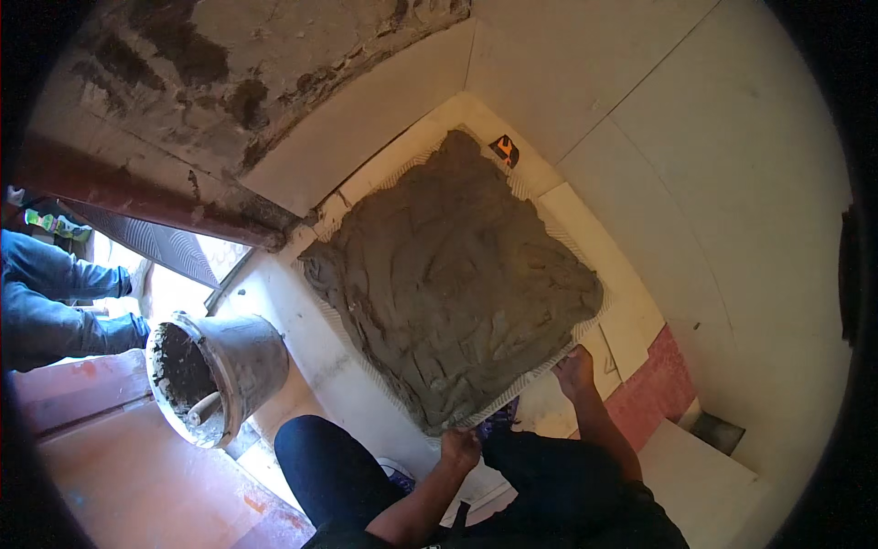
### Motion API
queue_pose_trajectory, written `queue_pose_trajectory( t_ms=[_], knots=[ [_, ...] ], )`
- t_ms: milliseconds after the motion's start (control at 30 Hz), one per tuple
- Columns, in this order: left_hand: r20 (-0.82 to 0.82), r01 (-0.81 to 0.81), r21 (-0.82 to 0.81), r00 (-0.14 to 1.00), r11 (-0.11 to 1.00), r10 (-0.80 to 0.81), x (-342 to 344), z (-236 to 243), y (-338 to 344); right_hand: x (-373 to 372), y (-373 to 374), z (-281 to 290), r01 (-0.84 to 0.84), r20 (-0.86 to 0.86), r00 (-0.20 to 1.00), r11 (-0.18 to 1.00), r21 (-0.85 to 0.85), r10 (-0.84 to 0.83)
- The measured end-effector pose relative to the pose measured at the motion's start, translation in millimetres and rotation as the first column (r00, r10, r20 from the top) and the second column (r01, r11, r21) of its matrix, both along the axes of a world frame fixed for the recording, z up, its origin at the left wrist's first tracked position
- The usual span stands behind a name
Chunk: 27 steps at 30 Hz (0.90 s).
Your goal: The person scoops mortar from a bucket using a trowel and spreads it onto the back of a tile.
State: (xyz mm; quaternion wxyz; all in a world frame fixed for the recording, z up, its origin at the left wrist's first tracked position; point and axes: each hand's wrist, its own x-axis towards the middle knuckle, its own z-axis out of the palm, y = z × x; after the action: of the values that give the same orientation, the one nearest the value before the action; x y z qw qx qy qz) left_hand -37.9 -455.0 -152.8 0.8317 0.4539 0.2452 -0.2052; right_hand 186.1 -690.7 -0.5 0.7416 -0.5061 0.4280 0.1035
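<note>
A large square tile (510, 393) lies in front of me, its ridged rim showing around a thick, uneven coat of wet grey mortar (448, 265). My left hand (460, 449) is closed on the tile's near corner. Farther right along the same near edge, my right hand (574, 372) is closed on the tile, close to its right corner. The undersides of the tile and the fingertips are hidden. Part of my patterned shoe (498, 416) shows below the edge, between the hands.
A mortar-smeared bucket (251, 352) tilts at the left with a handle (203, 409) inside. Beyond it are another person's legs in jeans (73, 316). Tiled wall (732, 201) rises at right. A small orange-and-black piece (504, 151) sits by the far corner; a square opening (715, 432) is at lower right.
</note>
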Motion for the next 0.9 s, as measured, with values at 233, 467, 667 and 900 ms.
queue_pose_trajectory(
  t_ms=[233,467,667,900],
  knots=[
    [-0.686,-0.385,-0.518,0.721,0.764,-0.101,23.4,47.8,34.6,-7.2,-0.1,-12.0,0.038,0.030,0.999,0.999,0.005,-0.038],
    [-0.540,0.217,-0.217,0.786,0.952,-0.302,95.1,142.2,84.6,-24.3,-12.7,-26.0,0.039,0.060,0.998,0.998,-0.039,-0.037],
    [0.130,0.344,0.478,0.883,0.809,-0.452,235.6,233.6,211.1,0.7,-37.3,5.4,0.202,0.235,0.972,0.563,-0.801,-0.014],
    [0.556,-0.594,0.557,0.786,0.580,0.269,183.1,328.0,325.6,138.3,140.5,169.3,-0.117,0.189,0.590,0.314,-0.942,0.785]
  ],
)
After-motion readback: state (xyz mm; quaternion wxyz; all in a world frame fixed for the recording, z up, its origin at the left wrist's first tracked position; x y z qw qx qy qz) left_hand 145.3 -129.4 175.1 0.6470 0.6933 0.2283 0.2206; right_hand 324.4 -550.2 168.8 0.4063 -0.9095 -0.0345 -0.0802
